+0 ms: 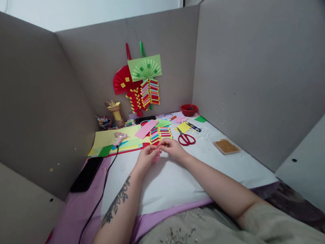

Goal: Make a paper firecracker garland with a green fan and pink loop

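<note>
Holding left hand [148, 156] and right hand [171, 148] close together, with fingers curled and thumbs nearly closed on a small pink paper piece [156, 158]; pinching from both sides, likely to steady so light a thing; cannot tell its exact shape, with much of it hidden by fingers. Holding it low over the white-covered counter [172, 189], just on the near side of a striped paper piece [160, 134]; resting both forearms low toward the surface, perhaps for control in fine finger work.

Have scissors [183, 134] lying just beyond and beside right hand, with red handles toward the body, probably for a quick pick-up; beyond them, a cutter [194, 127] near a yellow paper scrap [183, 127]. On the left, a glue gun [120, 137] over yellow sheets [103, 137], perhaps to spare the white covering from drips; with its cord [102, 194] led down the left side, presumably to avoid crossing the work.

Against the back panel [91, 51], 2 hanging ornaments, 1 red fan [120, 81] and 1 green fan [144, 71]; hung at the front of view, maybe for easy looking while freeing counter space.
</note>
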`<move>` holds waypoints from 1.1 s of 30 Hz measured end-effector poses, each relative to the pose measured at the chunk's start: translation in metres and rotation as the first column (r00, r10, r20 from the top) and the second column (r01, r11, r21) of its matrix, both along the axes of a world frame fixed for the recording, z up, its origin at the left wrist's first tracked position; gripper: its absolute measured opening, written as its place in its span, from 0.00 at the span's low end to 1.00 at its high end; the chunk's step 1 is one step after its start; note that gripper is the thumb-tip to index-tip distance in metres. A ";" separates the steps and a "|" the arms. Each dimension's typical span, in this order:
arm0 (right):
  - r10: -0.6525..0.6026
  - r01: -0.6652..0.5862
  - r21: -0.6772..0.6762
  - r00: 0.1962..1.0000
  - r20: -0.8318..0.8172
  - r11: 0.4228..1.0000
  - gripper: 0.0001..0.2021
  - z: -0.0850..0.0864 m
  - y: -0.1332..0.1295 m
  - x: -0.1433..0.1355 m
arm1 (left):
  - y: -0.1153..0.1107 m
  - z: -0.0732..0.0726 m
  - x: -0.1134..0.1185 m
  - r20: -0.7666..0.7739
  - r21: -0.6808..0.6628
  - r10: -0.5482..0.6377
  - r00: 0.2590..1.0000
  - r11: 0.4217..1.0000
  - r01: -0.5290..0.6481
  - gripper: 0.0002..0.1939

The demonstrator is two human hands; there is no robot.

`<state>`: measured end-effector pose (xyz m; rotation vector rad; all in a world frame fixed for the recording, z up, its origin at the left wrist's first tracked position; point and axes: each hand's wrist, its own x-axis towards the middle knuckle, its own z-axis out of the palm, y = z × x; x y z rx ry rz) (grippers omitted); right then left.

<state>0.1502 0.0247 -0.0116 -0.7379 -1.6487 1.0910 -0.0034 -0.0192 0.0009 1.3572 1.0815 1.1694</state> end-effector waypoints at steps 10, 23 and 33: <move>-0.082 0.084 -0.022 0.994 0.068 0.996 0.07 -0.004 -0.002 -0.003 | 0.004 -0.010 0.000 -0.133 0.134 0.135 0.982 0.984 -0.117 0.12; -0.065 0.070 -0.073 0.996 0.058 0.995 0.06 -0.003 -0.003 -0.006 | 0.000 -0.007 0.000 -0.362 0.324 0.321 0.875 0.924 -0.204 0.10; -0.122 0.126 -0.097 0.991 0.045 0.987 0.05 -0.003 -0.001 -0.006 | 0.004 -0.011 0.004 -0.152 0.113 0.136 0.979 0.986 -0.119 0.14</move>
